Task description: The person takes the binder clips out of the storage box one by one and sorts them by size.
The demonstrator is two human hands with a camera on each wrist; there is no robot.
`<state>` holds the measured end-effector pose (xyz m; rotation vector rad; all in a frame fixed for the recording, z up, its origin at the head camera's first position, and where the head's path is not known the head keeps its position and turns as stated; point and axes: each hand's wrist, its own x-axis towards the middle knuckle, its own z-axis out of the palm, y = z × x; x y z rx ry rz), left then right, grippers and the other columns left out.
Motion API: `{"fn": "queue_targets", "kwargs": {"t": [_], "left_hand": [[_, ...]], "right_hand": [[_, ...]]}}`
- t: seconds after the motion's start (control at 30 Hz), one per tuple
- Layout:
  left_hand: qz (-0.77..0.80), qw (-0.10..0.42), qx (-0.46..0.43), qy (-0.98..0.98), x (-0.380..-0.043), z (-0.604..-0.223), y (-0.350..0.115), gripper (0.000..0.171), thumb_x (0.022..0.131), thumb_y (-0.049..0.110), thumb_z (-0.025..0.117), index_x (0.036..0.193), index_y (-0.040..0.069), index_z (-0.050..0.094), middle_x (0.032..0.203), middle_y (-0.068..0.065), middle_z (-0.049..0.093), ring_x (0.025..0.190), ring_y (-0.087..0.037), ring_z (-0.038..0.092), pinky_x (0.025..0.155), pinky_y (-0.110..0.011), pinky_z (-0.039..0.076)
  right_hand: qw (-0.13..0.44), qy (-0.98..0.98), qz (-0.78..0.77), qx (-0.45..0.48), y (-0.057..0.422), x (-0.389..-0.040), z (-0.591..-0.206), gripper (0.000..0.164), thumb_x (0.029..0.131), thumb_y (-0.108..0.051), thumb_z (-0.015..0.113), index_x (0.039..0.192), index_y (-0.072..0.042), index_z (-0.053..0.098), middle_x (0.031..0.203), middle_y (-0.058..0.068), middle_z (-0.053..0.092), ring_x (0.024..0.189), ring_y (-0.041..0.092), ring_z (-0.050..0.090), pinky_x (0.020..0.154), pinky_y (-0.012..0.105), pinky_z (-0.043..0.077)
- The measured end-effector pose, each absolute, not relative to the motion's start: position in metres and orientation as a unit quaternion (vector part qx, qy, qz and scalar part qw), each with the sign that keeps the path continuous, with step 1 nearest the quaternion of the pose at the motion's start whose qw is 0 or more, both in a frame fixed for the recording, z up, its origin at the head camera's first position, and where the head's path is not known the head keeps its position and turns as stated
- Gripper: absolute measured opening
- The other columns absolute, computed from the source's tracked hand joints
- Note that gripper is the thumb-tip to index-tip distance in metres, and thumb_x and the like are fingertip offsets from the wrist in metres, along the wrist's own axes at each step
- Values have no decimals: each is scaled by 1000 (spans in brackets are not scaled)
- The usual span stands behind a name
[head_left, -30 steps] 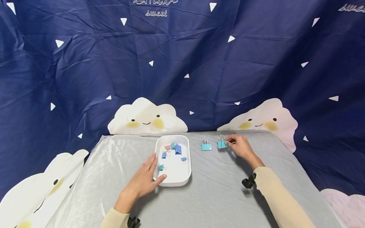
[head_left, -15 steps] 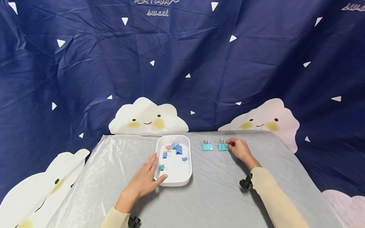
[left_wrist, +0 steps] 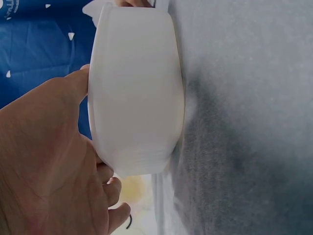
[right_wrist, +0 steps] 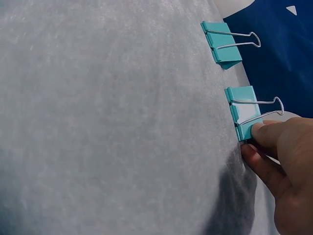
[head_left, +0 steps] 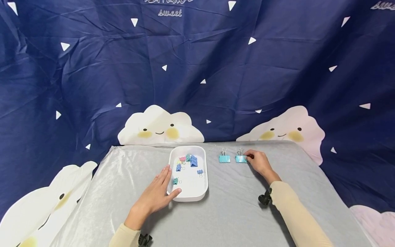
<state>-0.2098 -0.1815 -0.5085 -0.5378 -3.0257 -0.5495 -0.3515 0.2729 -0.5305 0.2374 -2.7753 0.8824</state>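
Note:
At the left side of a white plastic box (head_left: 190, 185), my left hand (head_left: 154, 192) rests with its fingers extended along the rim and the thumb over the near corner. My right hand (head_left: 260, 161) pinches the right end of a large teal binder clip (head_left: 241, 159) between thumb and fingers. In the right wrist view that binder clip (right_wrist: 243, 110) stands on the cloth, its two wire handles pointing toward the back. A second teal binder clip (head_left: 224, 159) stands to its left, matching in size and facing the same way.
Several small binder clips lie inside the box: a larger blue clip (head_left: 193, 161), a pink clip (head_left: 182, 159), a green clip (head_left: 176, 180) and others. Grey cloth (head_left: 228, 212) covers the table. A dark blue curtain (head_left: 222, 68) with clouds hangs behind its back edge.
The right hand has turned the pinched teal binder clip slightly and lowered it level with the other one. The left hand has stayed on the box.

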Motion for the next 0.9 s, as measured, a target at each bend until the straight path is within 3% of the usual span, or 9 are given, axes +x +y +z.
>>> {"fn": "queue_targets", "kwargs": {"t": [0.63,0.9], "left_hand": [[-175,6,-173,-969,-208,-505,-181,99,104,68,51,167,-3,23,178,-16,15,166,-34,19,135,-54,23],[-175,4,-172,-969,-209,-505,-181,99,103,69,50,168,-2,23,179,-16,15,166,-34,18,135,-54,23]], "right_hand": [[96,-935,327,97,282,-354,-532,20,102,-6,70,119,3,75,113,22,78,103,40,74,89,54,61],[94,-938,320,98,280,-355,-519,24,104,-7,65,124,5,71,110,22,76,97,37,74,75,42,63]]}}
